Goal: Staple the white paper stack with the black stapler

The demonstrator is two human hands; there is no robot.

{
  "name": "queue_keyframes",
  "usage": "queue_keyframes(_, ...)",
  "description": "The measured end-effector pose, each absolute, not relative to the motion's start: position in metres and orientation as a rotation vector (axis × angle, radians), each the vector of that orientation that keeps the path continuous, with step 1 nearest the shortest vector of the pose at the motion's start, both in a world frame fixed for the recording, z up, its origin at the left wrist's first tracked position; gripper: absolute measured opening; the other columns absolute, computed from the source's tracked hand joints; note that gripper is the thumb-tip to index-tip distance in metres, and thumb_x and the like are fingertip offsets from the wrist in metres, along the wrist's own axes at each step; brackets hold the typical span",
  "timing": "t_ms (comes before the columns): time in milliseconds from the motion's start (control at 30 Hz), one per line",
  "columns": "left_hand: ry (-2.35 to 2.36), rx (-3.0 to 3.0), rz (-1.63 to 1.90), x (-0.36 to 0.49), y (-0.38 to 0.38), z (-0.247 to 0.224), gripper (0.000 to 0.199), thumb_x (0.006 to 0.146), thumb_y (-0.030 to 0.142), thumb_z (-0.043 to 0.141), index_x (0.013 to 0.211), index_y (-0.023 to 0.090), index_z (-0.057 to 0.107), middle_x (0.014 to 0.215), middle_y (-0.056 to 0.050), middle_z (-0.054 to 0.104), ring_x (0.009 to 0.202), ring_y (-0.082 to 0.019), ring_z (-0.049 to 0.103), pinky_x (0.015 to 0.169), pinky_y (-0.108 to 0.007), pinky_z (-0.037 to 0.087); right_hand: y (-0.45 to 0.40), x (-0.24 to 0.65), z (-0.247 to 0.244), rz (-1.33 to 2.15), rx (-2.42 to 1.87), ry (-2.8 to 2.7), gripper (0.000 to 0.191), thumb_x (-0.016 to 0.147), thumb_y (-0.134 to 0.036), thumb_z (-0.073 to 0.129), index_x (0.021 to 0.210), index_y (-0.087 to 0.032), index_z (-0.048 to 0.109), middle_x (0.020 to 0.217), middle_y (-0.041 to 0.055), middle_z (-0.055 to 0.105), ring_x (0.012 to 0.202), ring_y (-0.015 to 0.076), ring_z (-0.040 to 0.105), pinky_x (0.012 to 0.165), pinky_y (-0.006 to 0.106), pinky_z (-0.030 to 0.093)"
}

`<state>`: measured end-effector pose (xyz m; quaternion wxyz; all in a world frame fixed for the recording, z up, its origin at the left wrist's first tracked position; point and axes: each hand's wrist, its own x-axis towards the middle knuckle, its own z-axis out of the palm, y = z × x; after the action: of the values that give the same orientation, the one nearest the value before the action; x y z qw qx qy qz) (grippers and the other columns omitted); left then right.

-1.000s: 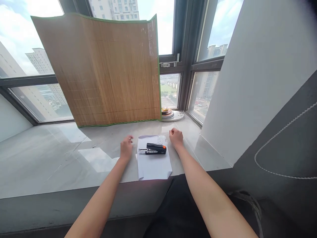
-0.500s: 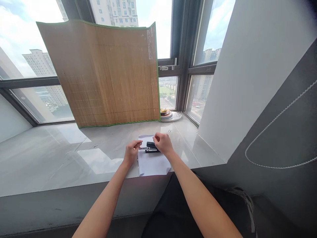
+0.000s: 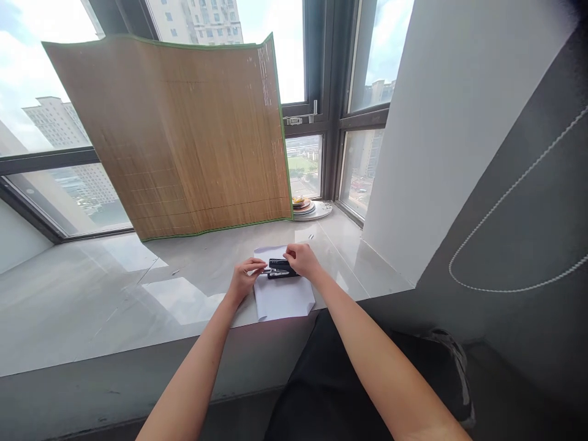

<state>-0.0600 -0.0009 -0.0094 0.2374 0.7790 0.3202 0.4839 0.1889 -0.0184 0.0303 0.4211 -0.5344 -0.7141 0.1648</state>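
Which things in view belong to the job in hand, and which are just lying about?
In the job, apparently:
- black stapler, between left hand and right hand
- white paper beneath it

Just lying about:
- green-edged mat against the window
- plates in the corner

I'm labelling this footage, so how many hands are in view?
2. The left hand is at the silver end of the stapler; the right hand is over its black body, hiding part of it.
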Motion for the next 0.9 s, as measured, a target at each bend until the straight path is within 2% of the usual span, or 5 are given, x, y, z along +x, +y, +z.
queue_keyframes(133, 0.906, 2.208, 1.272, -0.0618, 0.0007, -0.0113, 0.018, 0.093, 0.04, 0.075, 0.1, 0.027, 0.084, 0.106, -0.008, 0.08, 0.098, -0.025, 0.074, 0.091, -0.042, 0.058, -0.018, 0.1899, 0.0296, 0.41, -1.336, -1.792, 0.022, 0.09, -0.016, 0.066, 0.07, -0.021, 0.061, 0.066, -0.0009, 0.063, 0.065, 0.0146, 0.052, 0.067, 0.026, 0.038)
queue_keyframes(367, 1.067, 2.104, 1.121, -0.0642, 0.0002, -0.0128, 0.049, 0.089, 0.039, 0.076, 0.135, 0.027, 0.066, 0.106, -0.005, 0.08, 0.103, -0.023, 0.074, 0.092, -0.039, 0.052, -0.0198, 0.1897, 0.0305, 0.414, -1.347, -1.81, 0.022, 0.093, -0.016, 0.065, 0.071, -0.021, 0.062, 0.069, -0.0001, 0.064, 0.068, 0.0148, 0.054, 0.066, 0.026, 0.037)
queue_keyframes(533, 1.063, 2.042, 1.062, -0.0632, 0.0031, -0.0141, 0.052, 0.086, 0.04, 0.077, 0.133, 0.022, 0.065, 0.105, -0.008, 0.08, 0.099, -0.024, 0.074, 0.083, -0.036, 0.052, -0.0204, 0.1884, 0.0314, 0.417, -1.341, -1.823, 0.022, 0.092, -0.015, 0.066, 0.071, -0.021, 0.062, 0.069, -0.0002, 0.064, 0.067, 0.0146, 0.054, 0.066, 0.026, 0.037)
queue_keyframes(767, 1.088, 2.031, 1.062, -0.0633, 0.0056, -0.0153, 0.051, 0.087, 0.041, 0.075, 0.133, 0.021, 0.065, 0.106, -0.009, 0.079, 0.102, -0.024, 0.074, 0.084, -0.037, 0.052, -0.0204, 0.1879, 0.0323, 0.441, -1.352, -1.833, 0.023, 0.094, -0.016, 0.065, 0.072, -0.021, 0.061, 0.068, -0.0008, 0.062, 0.069, 0.0152, 0.054, 0.067, 0.027, 0.038)
queue_keyframes(900, 1.105, 2.051, 1.033, -0.0644, 0.0056, -0.0161, 0.049, 0.086, 0.039, 0.074, 0.132, 0.023, 0.064, 0.105, -0.007, 0.079, 0.104, -0.025, 0.074, 0.086, -0.037, 0.052, -0.0227, 0.187, 0.0314, 0.384, -1.336, -1.908, 0.01, 0.095, -0.029, 0.072, 0.089, -0.022, 0.067, 0.083, 0.0013, 0.064, 0.086, 0.0189, 0.059, 0.078, 0.029, 0.042)
